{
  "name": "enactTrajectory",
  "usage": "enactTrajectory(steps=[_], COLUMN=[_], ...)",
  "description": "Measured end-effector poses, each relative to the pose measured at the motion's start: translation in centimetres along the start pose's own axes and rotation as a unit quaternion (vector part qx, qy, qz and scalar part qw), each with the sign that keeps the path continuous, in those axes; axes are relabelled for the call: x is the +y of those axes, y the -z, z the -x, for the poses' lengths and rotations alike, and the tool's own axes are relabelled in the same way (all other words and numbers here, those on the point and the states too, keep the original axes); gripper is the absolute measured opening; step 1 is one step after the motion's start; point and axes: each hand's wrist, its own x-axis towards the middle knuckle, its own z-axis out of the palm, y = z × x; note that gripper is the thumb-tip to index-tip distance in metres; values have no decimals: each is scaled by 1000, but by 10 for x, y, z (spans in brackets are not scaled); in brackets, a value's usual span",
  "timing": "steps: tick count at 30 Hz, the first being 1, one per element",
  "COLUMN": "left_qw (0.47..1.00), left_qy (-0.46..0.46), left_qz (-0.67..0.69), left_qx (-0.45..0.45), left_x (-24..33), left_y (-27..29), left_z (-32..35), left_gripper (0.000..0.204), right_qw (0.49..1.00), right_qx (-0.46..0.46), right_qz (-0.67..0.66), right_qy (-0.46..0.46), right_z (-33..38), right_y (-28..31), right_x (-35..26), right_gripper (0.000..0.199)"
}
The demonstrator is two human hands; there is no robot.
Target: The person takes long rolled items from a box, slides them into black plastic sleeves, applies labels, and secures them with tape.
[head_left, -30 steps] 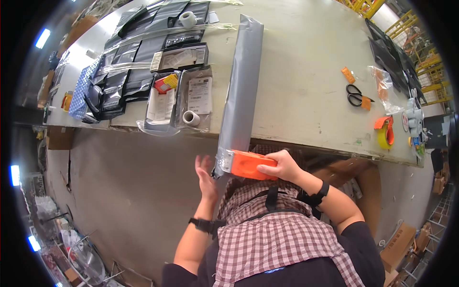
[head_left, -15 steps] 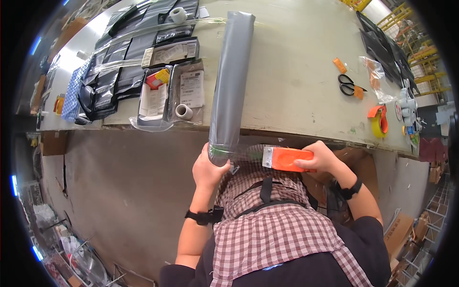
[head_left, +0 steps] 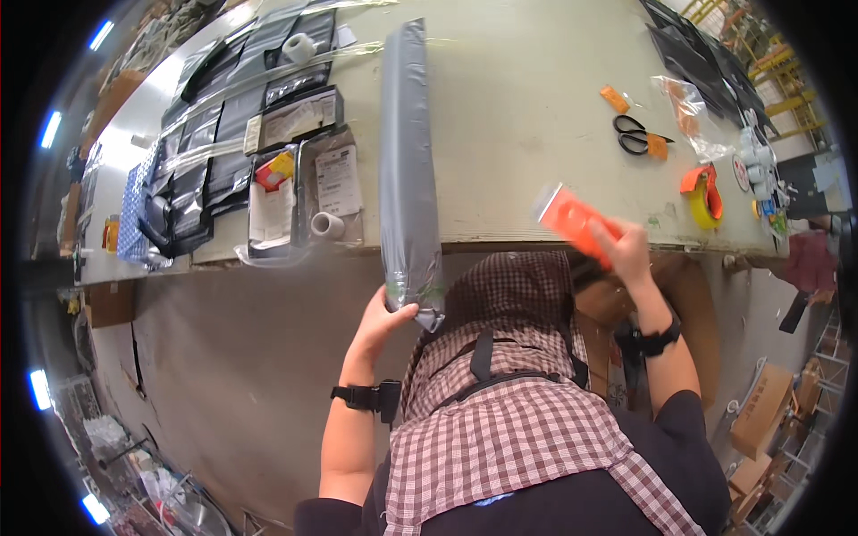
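Observation:
A long, narrow package [head_left: 411,152] wrapped in grey plastic lies on the table, its near end sticking out past the front edge. My left hand [head_left: 380,322] holds that near end from the left, thumb on top. Clear tape with green print [head_left: 416,293] runs across the wrapping there, and the plastic is folded at the tip. In my right hand [head_left: 630,255] is an orange tape dispenser [head_left: 576,223], blurred by motion, over the table edge and apart from the package. The dispenser's pale front end points up and left.
Black-handled scissors [head_left: 633,136] and another tape dispenser with yellow tape [head_left: 704,196] lie on the right of the table [head_left: 518,107]. On the left are black plastic bags [head_left: 201,134], open boxes with papers [head_left: 273,205] and a white roll [head_left: 327,225]. Cartons [head_left: 764,406] stand lower right.
My right hand has lifted the tape dispenser up and to the right, away from the package; it is now tilted. The strip of tape between them no longer shows. The package's near end now sits lower.

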Motion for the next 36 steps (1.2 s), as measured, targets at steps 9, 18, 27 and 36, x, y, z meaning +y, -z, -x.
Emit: enactTrajectory(steps=[9,18,27,36], left_qw=[988,865,803,780], left_qy=[52,100,217,-339], left_qz=[15,58,435,391], left_qx=[-146,-488,-345,-350], left_x=[34,86,126,323], left_y=[-57,-80,-136,-101], left_z=[-39,-60,-148,-208], left_gripper=[81,92,64,69], right_qw=[936,835,798,880], right_qx=[109,-330,-443,-219], right_qz=[213,-412,-188,-420], right_qy=[259,-154,-363,-30], right_z=[-7,32,86,-114], right_y=[-58,-34,91,62], right_x=[8,3,7,-98], right_gripper=[52,60,73,85])
